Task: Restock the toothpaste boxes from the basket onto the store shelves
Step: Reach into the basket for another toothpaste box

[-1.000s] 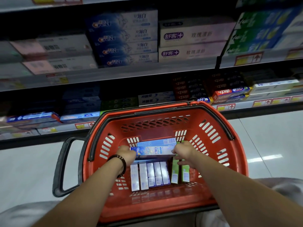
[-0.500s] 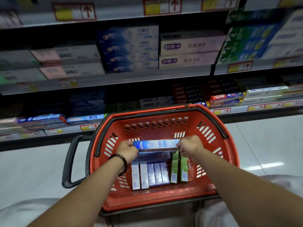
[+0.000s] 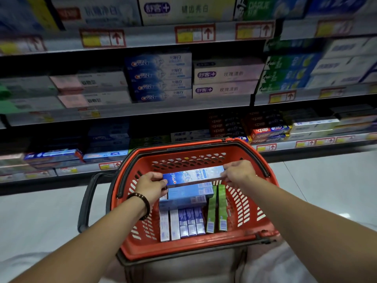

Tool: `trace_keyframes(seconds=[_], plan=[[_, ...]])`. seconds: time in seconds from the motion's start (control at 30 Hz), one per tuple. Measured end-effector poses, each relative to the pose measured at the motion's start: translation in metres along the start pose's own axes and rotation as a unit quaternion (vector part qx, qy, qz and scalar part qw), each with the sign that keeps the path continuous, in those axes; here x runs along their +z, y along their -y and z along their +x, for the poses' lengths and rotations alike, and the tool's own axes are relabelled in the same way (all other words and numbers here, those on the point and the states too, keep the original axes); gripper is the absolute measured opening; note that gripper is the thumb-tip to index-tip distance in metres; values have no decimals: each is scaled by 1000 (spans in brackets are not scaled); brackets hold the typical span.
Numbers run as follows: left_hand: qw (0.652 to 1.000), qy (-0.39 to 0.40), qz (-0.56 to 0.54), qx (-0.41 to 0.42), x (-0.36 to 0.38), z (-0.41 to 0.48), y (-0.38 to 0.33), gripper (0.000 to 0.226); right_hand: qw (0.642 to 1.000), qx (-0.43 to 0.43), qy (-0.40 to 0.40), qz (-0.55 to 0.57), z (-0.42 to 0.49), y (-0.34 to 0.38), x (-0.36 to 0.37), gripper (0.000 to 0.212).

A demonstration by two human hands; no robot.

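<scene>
Shelves (image 3: 163, 111) closer, blue toothpaste box (image 3: 193, 176) lifted higher in basket (image 3: 183, 250)

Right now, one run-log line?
left hand holds blue toothpaste box | right hand holds other end | box over red basket | not shelved

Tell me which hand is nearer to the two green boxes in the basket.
Right. The right hand grips one end of the blue box, close by the green boxes; the left hand grips the other end, farther to their left.
</scene>
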State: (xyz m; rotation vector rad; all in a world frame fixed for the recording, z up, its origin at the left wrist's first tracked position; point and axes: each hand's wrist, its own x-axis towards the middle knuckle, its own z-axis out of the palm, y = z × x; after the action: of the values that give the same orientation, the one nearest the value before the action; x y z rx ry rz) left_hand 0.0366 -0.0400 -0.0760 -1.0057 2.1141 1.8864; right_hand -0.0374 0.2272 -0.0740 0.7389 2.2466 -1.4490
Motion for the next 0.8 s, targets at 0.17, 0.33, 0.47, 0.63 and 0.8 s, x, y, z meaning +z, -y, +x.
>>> trace_keyframes(seconds=[0.17,0.33,0.47,0.63,0.8], plan=[[1000,-11,-20,12,3,-11,-19,16,998,-45,-47,-24,-14,17,-10,13],[998,-35,-37,46,-5,-20,-48,17,995,-95,-38,19,-28,43,-21,9],[994,-33,-66,78,-13,-27,-71,18,992,-119,-31,42,-35,65,-26,18],[989,-29,-74,122,-23,-31,-83,19,986,-139,-17,91,-48,79,-26,25],[983,-40,-30,175,-36,-30,-77,37,978,-176,-16,108,-55,78,-19,23]])
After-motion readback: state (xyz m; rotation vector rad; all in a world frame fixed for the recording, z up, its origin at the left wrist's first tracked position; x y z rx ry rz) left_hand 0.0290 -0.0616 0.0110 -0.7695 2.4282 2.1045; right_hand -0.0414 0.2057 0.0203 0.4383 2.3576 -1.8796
